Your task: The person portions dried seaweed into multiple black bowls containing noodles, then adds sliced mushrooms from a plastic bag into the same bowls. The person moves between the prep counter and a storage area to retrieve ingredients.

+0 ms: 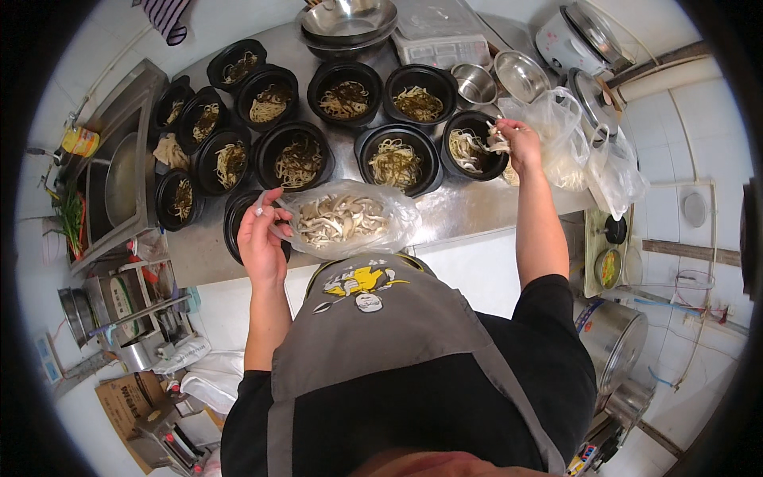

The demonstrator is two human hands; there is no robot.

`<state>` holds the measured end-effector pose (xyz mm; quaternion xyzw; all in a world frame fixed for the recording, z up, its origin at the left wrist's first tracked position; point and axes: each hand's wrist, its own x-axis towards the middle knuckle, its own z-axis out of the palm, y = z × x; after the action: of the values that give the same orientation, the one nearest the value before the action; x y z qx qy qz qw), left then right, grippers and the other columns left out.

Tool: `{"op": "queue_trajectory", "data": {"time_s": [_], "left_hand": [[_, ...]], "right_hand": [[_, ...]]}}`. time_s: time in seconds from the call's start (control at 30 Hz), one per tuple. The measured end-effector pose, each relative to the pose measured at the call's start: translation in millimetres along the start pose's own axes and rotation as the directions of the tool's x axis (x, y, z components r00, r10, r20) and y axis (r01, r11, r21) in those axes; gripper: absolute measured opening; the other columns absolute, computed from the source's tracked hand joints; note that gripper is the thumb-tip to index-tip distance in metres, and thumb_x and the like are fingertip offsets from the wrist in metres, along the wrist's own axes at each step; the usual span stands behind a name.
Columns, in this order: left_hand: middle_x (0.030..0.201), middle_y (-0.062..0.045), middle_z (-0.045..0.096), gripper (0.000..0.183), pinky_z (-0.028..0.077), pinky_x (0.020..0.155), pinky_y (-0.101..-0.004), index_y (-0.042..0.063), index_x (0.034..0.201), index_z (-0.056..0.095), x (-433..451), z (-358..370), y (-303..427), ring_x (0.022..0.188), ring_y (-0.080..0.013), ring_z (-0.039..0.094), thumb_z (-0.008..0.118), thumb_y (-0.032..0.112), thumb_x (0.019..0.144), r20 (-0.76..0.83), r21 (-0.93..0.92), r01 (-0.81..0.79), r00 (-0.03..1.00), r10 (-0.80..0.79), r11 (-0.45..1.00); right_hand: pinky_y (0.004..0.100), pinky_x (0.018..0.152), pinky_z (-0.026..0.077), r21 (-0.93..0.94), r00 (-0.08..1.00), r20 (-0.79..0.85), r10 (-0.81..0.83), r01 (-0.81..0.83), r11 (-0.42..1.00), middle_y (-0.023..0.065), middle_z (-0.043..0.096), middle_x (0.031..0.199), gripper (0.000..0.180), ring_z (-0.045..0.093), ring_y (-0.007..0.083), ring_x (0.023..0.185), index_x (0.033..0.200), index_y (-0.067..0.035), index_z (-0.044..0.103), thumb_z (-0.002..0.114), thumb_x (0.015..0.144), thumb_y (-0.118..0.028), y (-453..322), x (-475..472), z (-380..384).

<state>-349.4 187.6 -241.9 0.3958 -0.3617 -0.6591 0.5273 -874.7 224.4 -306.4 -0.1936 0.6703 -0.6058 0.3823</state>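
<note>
My left hand [265, 229] grips the edge of a clear plastic bag [402, 217] that lies open at the counter's front edge. Sliced mushrooms [340, 220] fill the bag. Over the rightmost black pot [473, 173], my right hand [520, 143] pinches a few mushroom pieces [496, 140]. That pot holds pale strips and dark shreds. Just left of it stands another black pot [438, 179] with noodle-like strands [393, 164] and dark green shreds. Behind my left hand, one more black pot [233, 229] is partly hidden by the hand and the bag.
Several more black pots [291, 128] with similar contents crowd the steel counter [208, 256]. Steel bowls [351, 18] and a scale [441, 50] stand at the back. Plastic bags [563, 137] and a rice cooker [560, 45] are on the right. A wok station [149, 83] adjoins the left end.
</note>
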Motion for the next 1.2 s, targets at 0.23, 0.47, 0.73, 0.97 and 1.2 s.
{"op": "queue_trajectory", "data": {"time_s": [0.23,0.47,0.73,0.97,1.2], "left_hand": [[0.126,-0.017,0.064,0.024,0.051,0.065,-0.0234,-0.003,0.116,0.062,-1.3,4.9,4.2,0.086,-0.0129,0.063,0.054,0.011,0.098,0.0,-0.005,-0.009,1.0,0.009,1.0],[0.127,-0.02,0.062,0.012,0.051,0.066,-0.0258,0.002,0.099,0.06,-9.9,2.1,2.8,0.086,-0.0152,0.064,0.055,0.014,0.099,-0.022,0.023,-0.019,1.0,0.019,1.0],[0.125,-0.015,0.065,0.028,0.05,0.065,-0.0234,-0.004,0.12,0.062,-16.3,0.7,1.9,0.087,-0.0123,0.064,0.056,0.012,0.098,-0.043,0.004,0.0,0.999,0.0,1.0],[0.124,-0.016,0.064,0.021,0.046,0.058,-0.022,-0.001,0.113,0.061,-16.2,3.4,6.4,0.077,-0.0103,0.06,0.056,0.014,0.099,-0.013,0.094,0.048,0.999,-0.047,0.994],[0.127,-0.018,0.061,0.009,0.041,0.05,-0.02,0.001,0.1,0.062,-22.5,16.6,11.4,0.071,-0.0089,0.057,0.056,0.007,0.096,0.065,0.038,-0.04,0.997,0.037,0.998]], "right_hand": [[0.0335,0.07,0.058,0.173,0.992,0.113,-0.056,0.036,0.984,0.011,0.071,0.095,0.022,0.069,0.0207,0.081,0.111,0.003,0.062,0.066,0.095,-0.01,-43.7,20.0,72.2],[0.0447,0.083,0.062,-0.192,0.937,0.295,0.188,-0.135,0.972,0.0153,0.045,0.144,0.051,0.054,0.0305,0.12,0.143,-0.003,0.047,0.048,0.105,-0.037,-51.0,28.5,149.3],[0.0451,0.09,0.053,-0.328,0.96,0.231,0.158,-0.075,0.942,0.0155,0.051,0.141,0.07,0.052,0.0285,0.124,0.146,-0.005,0.043,0.066,0.094,-0.046,-52.7,38.0,153.0],[0.0322,0.078,0.055,0.002,0.646,0.735,-0.205,0.301,0.954,0.0111,0.072,0.1,0.026,0.07,0.0212,0.093,0.112,0.001,0.065,0.059,0.087,-0.004,-81.2,-67.5,176.3],[0.0472,0.097,0.05,-0.412,0.328,0.904,0.274,0.842,0.35,0.0187,0.058,0.133,0.057,0.059,0.0351,0.122,0.141,-0.019,0.052,0.068,0.086,-0.02,42.2,-209.5,258.1]]}}
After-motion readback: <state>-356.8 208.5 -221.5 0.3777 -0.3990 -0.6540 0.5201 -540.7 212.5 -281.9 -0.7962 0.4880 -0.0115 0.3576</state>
